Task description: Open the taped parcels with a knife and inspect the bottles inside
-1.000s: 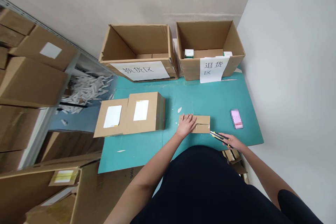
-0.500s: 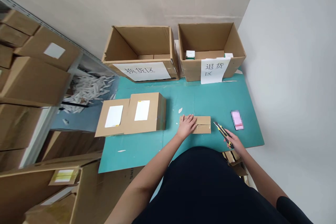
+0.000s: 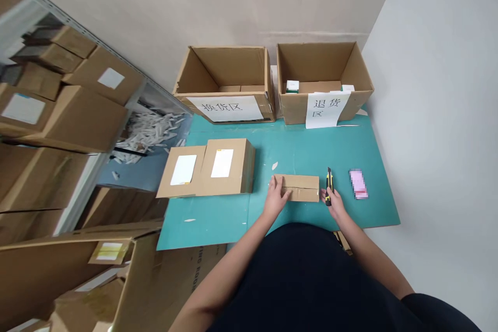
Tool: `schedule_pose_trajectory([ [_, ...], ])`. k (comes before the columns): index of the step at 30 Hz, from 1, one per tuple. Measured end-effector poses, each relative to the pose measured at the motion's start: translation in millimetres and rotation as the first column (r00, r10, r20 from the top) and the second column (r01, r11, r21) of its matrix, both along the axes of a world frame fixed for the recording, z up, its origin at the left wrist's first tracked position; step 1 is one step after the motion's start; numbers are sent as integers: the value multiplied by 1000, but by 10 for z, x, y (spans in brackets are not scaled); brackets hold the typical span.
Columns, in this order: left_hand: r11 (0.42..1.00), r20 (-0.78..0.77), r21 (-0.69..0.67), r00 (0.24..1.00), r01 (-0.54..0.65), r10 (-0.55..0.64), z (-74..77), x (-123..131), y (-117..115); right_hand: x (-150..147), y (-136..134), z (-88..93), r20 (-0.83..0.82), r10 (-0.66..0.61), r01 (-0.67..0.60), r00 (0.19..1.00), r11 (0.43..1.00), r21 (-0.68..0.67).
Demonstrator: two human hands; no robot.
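Overall, a teal-topped table (image 3: 229, 218) spreads in front of the person, and far beyond both hands an open cardboard carton (image 3: 223, 70) and a second open carton (image 3: 317, 65) stand side by side at its edge, each with a paper sign. Left of the left hand (image 3: 275, 198) lies a flattened-looking pair of large taped cartons (image 3: 225, 166) with white labels. Right of the right hand (image 3: 335, 204) lies a small pink object (image 3: 358, 184), too blurred to tell. Between the hands is a small cardboard box (image 3: 299, 188), its long axis running sideways across the person. The left hand is nearer its middle, resting open and flat on its left part, not gripping. The right hand is clenched around a yellow-and-black utility knife (image 3: 329, 187), held upright just beside the box's right end, not touching it.
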State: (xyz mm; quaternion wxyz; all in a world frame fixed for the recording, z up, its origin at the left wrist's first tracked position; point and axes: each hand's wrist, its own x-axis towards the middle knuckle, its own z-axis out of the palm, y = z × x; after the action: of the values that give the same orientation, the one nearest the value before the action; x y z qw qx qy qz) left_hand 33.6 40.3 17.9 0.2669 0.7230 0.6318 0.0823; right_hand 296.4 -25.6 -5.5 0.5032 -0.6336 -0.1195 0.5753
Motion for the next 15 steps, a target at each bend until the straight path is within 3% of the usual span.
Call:
schedule_pose_trajectory([
  [5,997,139,-38,988,-64,69,-113,-9,-25,-103,182,-215,-9,-35,34,999,998,-43],
  [10,987,264,-89,952,-137,156,-148,-47,-29,-94,165,-234,-19,-26,25,1000,999,-38],
  [13,947,400,-180,860,-266,317,-165,-114,13,-51,120,-188,-23,-5,5,1000,1000,-18],
  [15,874,442,-333,760,-354,476,-173,-179,79,-16,113,-160,-22,14,-15,1000,1000,-15],
])
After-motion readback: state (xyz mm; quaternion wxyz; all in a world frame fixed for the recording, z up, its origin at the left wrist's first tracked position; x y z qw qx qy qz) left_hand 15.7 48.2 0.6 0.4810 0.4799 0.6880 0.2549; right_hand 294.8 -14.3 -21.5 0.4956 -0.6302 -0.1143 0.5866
